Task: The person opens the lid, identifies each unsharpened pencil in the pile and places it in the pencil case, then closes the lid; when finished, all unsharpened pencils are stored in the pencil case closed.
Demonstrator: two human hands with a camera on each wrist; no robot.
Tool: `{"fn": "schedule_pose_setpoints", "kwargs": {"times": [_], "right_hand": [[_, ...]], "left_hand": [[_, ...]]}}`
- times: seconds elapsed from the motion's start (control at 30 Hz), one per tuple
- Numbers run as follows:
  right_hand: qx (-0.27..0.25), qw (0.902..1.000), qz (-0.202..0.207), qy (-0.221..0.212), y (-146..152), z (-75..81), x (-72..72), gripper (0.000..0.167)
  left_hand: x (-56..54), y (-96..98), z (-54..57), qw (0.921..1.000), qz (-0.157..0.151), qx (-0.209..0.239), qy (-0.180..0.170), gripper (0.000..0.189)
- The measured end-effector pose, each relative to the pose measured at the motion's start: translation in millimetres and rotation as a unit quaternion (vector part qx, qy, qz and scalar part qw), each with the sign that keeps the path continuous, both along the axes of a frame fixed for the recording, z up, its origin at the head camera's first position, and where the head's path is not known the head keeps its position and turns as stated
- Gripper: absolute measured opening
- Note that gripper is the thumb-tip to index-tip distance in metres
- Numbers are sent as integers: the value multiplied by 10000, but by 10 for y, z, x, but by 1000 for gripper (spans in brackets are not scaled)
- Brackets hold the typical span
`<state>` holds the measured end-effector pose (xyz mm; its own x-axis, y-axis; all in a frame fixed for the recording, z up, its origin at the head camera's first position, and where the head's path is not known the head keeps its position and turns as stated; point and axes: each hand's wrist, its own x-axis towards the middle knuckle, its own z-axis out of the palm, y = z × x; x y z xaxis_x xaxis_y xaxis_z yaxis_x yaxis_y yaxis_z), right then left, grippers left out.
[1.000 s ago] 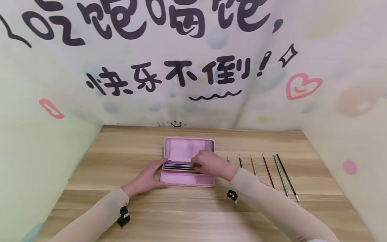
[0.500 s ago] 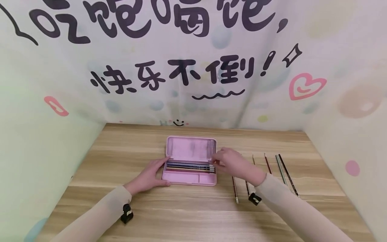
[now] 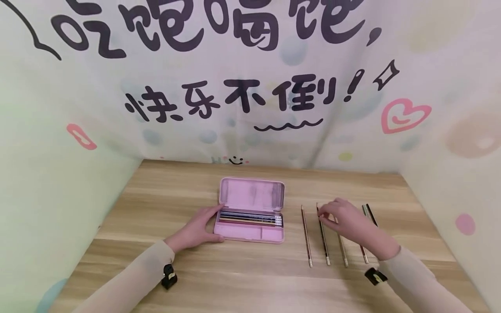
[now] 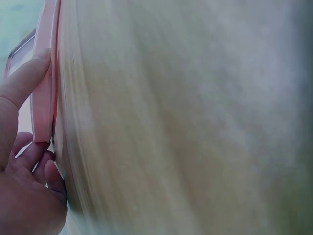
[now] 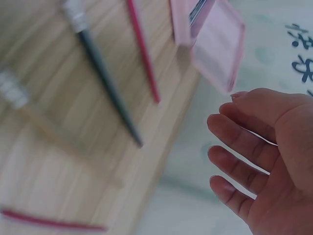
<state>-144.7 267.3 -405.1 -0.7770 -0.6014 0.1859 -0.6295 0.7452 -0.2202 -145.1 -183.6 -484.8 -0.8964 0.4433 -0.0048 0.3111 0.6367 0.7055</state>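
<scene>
A pink pencil case point(image 3: 239, 230) lies on the table with its lid point(image 3: 250, 194) raised. Several pencils point(image 3: 246, 218) lie side by side inside it. My left hand point(image 3: 195, 231) grips the case at its left end, the thumb on the front wall point(image 4: 43, 105) and the fingers around the end. To the right of the case, a row of pencils lies on the wood, among them a red one point(image 3: 306, 234), a black one point(image 3: 324, 241) and a light wooden one point(image 3: 342, 248). My right hand point(image 3: 352, 224) hovers over this row, fingers loosely bent and holding nothing, as the right wrist view shows.
Further right, partly behind my right hand, lie another red pencil point(image 3: 364, 254) and a black pencil point(image 3: 372, 213). A printed wall sheet point(image 3: 274, 148) with lettering rises behind the wooden table point(image 3: 250, 278), and pale sheets flank both sides.
My right hand has left the pencils inside the case and moved right, over the row on the table. The left hand keeps its grip on the case. The head view has shifted slightly.
</scene>
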Motion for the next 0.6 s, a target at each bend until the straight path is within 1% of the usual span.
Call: {"fn": "schedule_pose_setpoints", "kwargs": {"times": [0.1,0.23,0.33,0.6], "right_hand": [[-59,9998,-101,190,185,-81,56,9],[-187,9988,-186,421,432,-170,103,14],[-237,9986,-324,358,589,-215,113,14],[-76,9940,-1079,189,928,-350,164,10]], "left_hand": [[9,-8,-25,10000,16,-11,-42,101],[11,3,-21,10000,-3,-32,-26,101],[14,4,-10,10000,1,-45,-46,101],[28,-12,-9,9999,67,-78,-62,101]]}}
